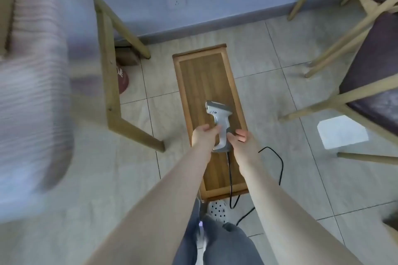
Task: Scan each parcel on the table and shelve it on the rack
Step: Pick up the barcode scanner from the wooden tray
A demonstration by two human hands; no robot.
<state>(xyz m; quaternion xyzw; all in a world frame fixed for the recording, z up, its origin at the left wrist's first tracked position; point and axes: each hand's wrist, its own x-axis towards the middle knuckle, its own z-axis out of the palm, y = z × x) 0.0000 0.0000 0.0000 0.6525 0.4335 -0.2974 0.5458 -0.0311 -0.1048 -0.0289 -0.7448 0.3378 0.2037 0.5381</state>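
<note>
Two hands: left hand (203,135) and right hand (239,139) are curled round the scanner (219,123) grip.
Scanner: held above surface (200,75), head at 12 o'clock.
Handling: judged light, rigid; best held by grip.
Parcels: none seen.

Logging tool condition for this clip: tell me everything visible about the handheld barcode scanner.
The white-and-grey pistol-shaped plastic barcode scanner lies over the narrow wooden table, head pointing away from the person. A small round mark shows on its head. The left hand and right hand both grip its handle. A black cable leaves the handle's base, running off the table's near edge to the floor.
</note>
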